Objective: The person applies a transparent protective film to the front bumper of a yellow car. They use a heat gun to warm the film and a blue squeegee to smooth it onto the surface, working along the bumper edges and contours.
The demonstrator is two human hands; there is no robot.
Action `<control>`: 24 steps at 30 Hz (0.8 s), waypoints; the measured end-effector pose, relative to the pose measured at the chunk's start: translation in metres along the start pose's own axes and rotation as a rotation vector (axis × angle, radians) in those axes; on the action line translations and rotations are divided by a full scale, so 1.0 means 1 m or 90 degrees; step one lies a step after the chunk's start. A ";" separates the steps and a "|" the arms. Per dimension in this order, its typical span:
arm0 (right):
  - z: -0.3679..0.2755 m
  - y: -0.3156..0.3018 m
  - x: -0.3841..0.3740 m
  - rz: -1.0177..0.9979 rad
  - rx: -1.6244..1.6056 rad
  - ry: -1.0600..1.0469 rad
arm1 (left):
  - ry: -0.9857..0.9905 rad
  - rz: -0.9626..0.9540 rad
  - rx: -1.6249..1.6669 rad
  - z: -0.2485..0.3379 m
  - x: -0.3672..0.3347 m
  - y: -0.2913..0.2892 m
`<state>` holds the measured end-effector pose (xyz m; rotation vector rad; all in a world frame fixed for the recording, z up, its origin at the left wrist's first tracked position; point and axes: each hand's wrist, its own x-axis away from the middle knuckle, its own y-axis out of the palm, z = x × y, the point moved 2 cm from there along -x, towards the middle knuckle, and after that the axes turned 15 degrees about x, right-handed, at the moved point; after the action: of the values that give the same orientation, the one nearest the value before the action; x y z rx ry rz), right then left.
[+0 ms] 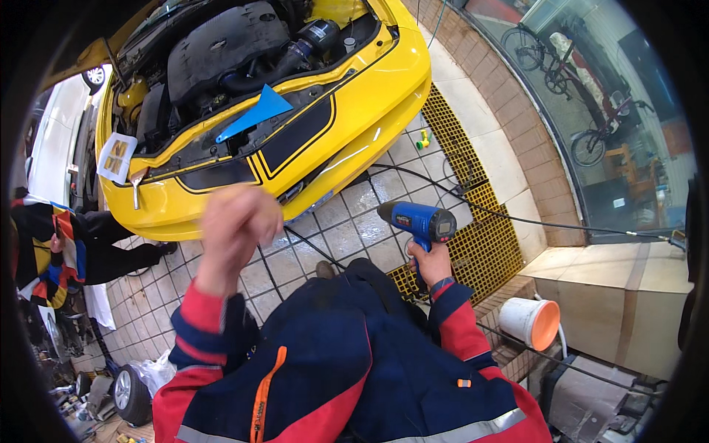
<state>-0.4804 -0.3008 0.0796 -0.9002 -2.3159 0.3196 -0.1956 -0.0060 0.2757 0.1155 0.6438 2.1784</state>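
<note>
My right hand [433,263] is wrapped around the handle of a blue heat gun [410,218] with a small display at its rear. The gun's black nozzle points left, toward the yellow car's front bumper [377,140]. My left hand [242,221] is raised in front of the bumper's near edge, smeared by motion, so its fingers are unclear. A flat blue triangular squeegee [260,115] rests over the front edge of the open engine bay. Farther left on the car's front lie a white card [117,157] with yellowish pieces and a small scraper [136,187].
A black cable [532,220] crosses the tiled floor and yellow grating [487,255]. A white bucket [523,322] with an orange inside stands at right. Another person [66,247] is at far left, above a loose wheel [132,394]. Behind glass are bicycles [591,111].
</note>
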 end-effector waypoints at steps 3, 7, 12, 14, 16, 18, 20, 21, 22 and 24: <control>0.021 0.007 0.007 -0.016 0.009 -0.012 | -0.263 0.388 -0.161 -0.136 -0.026 -0.084; 0.058 0.008 0.023 -0.024 -0.033 0.074 | -0.314 0.319 -0.413 -0.236 -0.048 -0.155; 0.087 -0.005 0.022 -0.006 -0.048 0.140 | -0.336 0.329 -0.494 -0.278 -0.147 -0.175; 0.094 -0.016 0.017 -0.019 -0.061 0.205 | -0.361 0.433 -0.398 -0.292 -0.196 -0.174; 0.097 -0.030 0.010 -0.006 -0.038 0.220 | -0.399 0.476 -0.330 -0.302 -0.229 -0.175; 0.099 -0.043 0.001 -0.011 -0.032 0.245 | -0.421 0.527 -0.287 -0.313 -0.251 -0.175; 0.100 -0.054 -0.008 0.016 -0.025 0.259 | -0.440 0.551 -0.247 -0.324 -0.263 -0.176; 0.099 -0.060 -0.014 0.020 -0.014 0.258 | -0.449 0.572 -0.215 -0.330 -0.266 -0.178; 0.098 -0.065 -0.021 0.015 -0.014 0.254 | -0.462 0.567 -0.184 -0.336 -0.267 -0.180; 0.094 -0.069 -0.035 0.035 -0.027 0.260 | -0.449 0.611 -0.162 -0.348 -0.264 -0.186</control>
<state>-0.5561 -0.3747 0.0199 -0.9525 -1.9304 0.0963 0.0029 -0.2513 -0.0796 1.1976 -0.1624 2.8061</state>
